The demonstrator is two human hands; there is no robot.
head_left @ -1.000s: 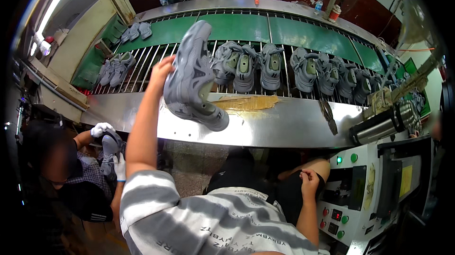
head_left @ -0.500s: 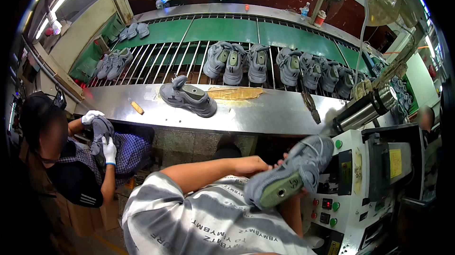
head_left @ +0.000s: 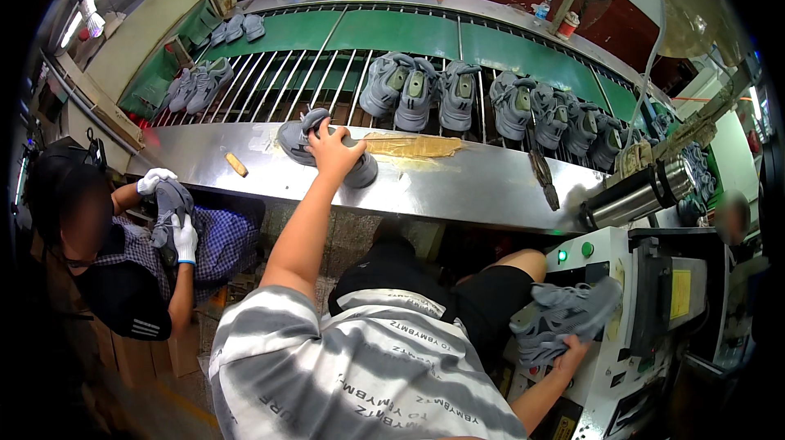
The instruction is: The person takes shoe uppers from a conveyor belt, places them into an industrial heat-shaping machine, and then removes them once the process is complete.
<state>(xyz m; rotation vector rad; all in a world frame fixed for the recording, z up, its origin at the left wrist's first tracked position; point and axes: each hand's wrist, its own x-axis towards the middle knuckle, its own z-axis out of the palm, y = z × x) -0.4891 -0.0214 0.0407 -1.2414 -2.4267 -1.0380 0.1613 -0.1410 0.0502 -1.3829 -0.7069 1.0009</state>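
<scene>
My left hand (head_left: 331, 152) reaches forward to a grey sneaker (head_left: 295, 144) on the metal ledge. Its fingers curl over the shoe's ankle opening, which they partly hide. Low on the right, my right hand (head_left: 572, 353) grips a second grey sneaker (head_left: 559, 315) from below, tilted on its side. That shoe is beside my right knee, in front of a white machine (head_left: 601, 245) with buttons; a green light glows on its panel.
Grey sneakers (head_left: 414, 96) line the roller conveyor (head_left: 327, 84). On the metal ledge (head_left: 458, 182) lie a yellow-brown block (head_left: 236, 164), brown tape and a dark tool (head_left: 541, 181). A steel flask (head_left: 634, 195) leans at right. A gloved co-worker (head_left: 168, 219) handles a shoe at left; two work opposite.
My left hand has left the shoe near my lap and reached the one on the ledge. The sneaker in my right hand has moved right and down and turned over. A green machine light is lit.
</scene>
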